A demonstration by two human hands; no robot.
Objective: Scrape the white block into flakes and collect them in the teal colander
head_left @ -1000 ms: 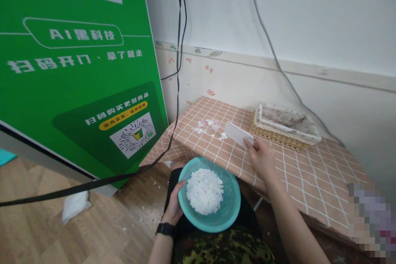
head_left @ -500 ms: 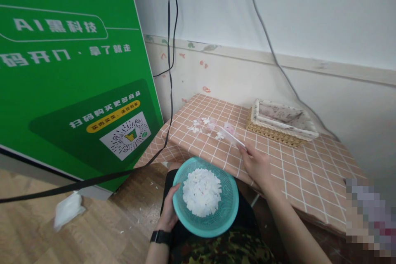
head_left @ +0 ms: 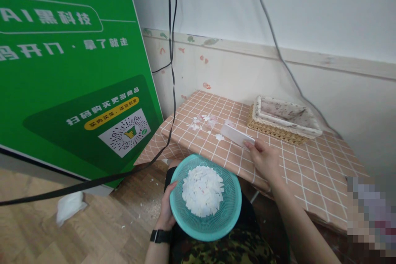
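Two hands, both gripping.
Left hand (head_left: 168, 206) clasps round teal plastic colander (head_left: 231, 200) of heaped white paper-like bits (head_left: 202, 189) above lap; best level. Right hand (head_left: 264, 156) pinches flat white rectangular card (head_left: 236, 134) over brown checked tablecloth (head_left: 297, 169), beside loose white scraps (head_left: 220, 137); low, steady edge advised.
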